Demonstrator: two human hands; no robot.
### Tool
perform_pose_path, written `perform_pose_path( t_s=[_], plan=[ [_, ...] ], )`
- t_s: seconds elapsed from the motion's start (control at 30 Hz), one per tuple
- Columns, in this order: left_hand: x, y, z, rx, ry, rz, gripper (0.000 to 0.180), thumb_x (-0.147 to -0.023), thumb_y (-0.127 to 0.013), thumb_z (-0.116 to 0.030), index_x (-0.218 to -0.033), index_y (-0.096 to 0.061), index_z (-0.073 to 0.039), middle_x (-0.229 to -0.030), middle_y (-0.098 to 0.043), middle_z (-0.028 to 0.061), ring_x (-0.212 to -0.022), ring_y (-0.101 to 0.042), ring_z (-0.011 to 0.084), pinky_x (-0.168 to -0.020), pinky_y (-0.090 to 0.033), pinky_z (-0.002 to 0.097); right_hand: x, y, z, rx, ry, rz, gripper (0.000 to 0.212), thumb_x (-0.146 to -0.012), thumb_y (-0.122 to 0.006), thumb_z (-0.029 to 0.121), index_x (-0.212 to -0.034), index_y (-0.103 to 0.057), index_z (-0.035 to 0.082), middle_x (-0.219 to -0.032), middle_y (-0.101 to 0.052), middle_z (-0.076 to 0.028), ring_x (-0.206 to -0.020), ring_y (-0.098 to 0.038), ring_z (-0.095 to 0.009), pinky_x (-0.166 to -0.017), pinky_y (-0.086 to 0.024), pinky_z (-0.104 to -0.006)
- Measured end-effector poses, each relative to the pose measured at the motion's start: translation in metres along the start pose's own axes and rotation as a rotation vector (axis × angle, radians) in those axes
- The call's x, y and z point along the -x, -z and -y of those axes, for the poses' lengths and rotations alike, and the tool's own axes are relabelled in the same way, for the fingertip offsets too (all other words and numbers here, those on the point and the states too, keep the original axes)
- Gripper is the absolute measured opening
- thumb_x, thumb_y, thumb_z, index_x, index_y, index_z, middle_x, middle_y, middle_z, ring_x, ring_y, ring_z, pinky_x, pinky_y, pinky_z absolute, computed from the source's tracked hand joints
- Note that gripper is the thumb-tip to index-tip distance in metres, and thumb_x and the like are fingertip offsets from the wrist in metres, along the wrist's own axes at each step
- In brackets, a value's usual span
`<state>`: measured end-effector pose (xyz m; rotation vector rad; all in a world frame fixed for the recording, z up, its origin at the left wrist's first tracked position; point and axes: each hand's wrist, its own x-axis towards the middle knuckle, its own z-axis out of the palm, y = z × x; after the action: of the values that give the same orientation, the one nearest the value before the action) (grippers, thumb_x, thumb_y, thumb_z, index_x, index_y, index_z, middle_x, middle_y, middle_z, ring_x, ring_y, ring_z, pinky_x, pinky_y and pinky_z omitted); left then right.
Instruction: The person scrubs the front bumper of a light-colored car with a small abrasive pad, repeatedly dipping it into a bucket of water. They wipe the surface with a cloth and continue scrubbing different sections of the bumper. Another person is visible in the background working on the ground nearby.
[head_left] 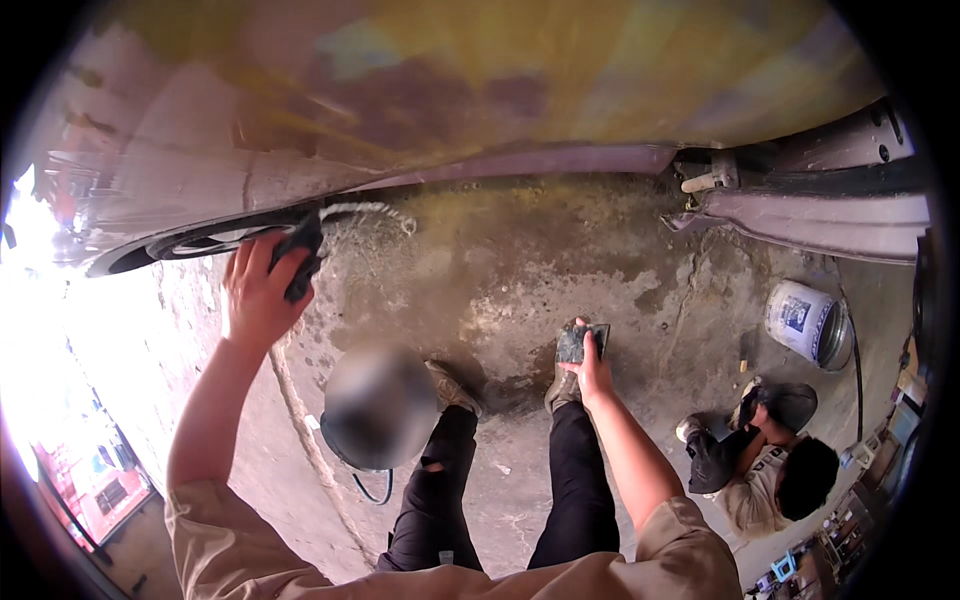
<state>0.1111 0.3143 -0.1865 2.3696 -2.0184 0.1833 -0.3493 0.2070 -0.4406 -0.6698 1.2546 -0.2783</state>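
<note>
That dark rag (303, 252) your left hand (258, 292) has bunched looks soft and floppy, so grip it mid-wad, while your right hand (592, 370) pinches a thin, stiffer-looking sanding sheet (580, 343) by its edge.

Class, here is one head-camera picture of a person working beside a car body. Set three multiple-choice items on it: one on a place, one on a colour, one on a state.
1. Where does the white bucket stand?
A. on the concrete floor at right
B. on the car panel
C. between the shoes

2. What colour are the person's trousers?
A. white
B. black
C. red

3. What is the left hand doing?
A. hanging empty
B. resting on a knee
C. holding a dark cloth at the car panel

Answers: 1 A, it sits on the floor under the car's right end. 2 B, both legs are black. 3 C, the fingers grip the cloth by the panel's lower edge.
</note>
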Motion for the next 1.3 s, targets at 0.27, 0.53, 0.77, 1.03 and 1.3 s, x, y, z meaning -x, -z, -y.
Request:
perform_pose_path(
  t_s=[0.27,0.53,0.77,1.03,1.3],
  plan=[
    [-0.094,0.012,-0.009,-0.551,-0.509,-0.387,0.035,-0.069,-0.078,-0.015,-0.103,-0.074,-0.021,-0.123,-0.065,0.0035,-0.109,-0.062,0.0244,-0.093,-0.049,0.0443,-0.042,-0.064,0.068,0.525,0.897,0.144,0.043,-0.107,-0.050,0.027,-0.148,-0.049,0.010,-0.149,-0.051,-0.016,-0.132,-0.056,-0.034,-0.093,-0.060,-0.0401],
    [-0.117,-0.039,-0.013,-0.689,-0.612,-0.693,0.027,-0.073,-0.077,-0.017,-0.099,-0.073,-0.024,-0.122,-0.066,0.0014,-0.108,-0.062,0.0225,-0.090,-0.051,0.0425,-0.132,-0.120,0.203,1.307,2.257,0.565,0.041,-0.097,-0.058,0.010,-0.138,-0.058,0.009,-0.146,-0.055,-0.013,-0.138,-0.052,-0.033,-0.105,-0.054,-0.0430],
    [-0.163,-0.041,-0.007,-0.869,-0.942,-1.069,0.024,-0.059,-0.067,-0.026,-0.082,-0.067,-0.022,-0.106,-0.061,0.0046,-0.099,-0.058,0.0243,-0.074,-0.051,0.0405,-0.184,-0.182,0.257,1.729,2.818,0.081,0.049,-0.101,-0.048,0.023,-0.149,-0.051,0.013,-0.159,-0.045,-0.003,-0.149,-0.039,-0.023,-0.126,-0.027,-0.0455],
    [-0.171,-0.068,-0.004,-0.504,-1.001,-1.134,0.019,-0.059,-0.069,-0.028,-0.076,-0.061,-0.027,-0.099,-0.058,-0.0013,-0.093,-0.055,0.0200,-0.073,-0.049,0.0369,-0.192,-0.159,0.264,2.178,2.758,-0.328,0.063,-0.098,-0.040,0.024,-0.160,-0.035,0.013,-0.169,-0.024,0.004,-0.157,-0.020,-0.015,-0.130,-0.011,-0.0470],
    [-0.175,-0.077,-0.021,-0.375,-0.873,-1.288,0.017,-0.060,-0.069,-0.026,-0.074,-0.060,-0.026,-0.096,-0.058,-0.0008,-0.090,-0.055,0.0200,-0.070,-0.048,0.0365,-0.164,-0.237,0.241,2.315,2.766,-0.270,0.068,-0.094,-0.042,0.025,-0.161,-0.033,0.014,-0.169,-0.025,0.004,-0.156,-0.020,-0.014,-0.129,-0.010,-0.0447]
  ],
)
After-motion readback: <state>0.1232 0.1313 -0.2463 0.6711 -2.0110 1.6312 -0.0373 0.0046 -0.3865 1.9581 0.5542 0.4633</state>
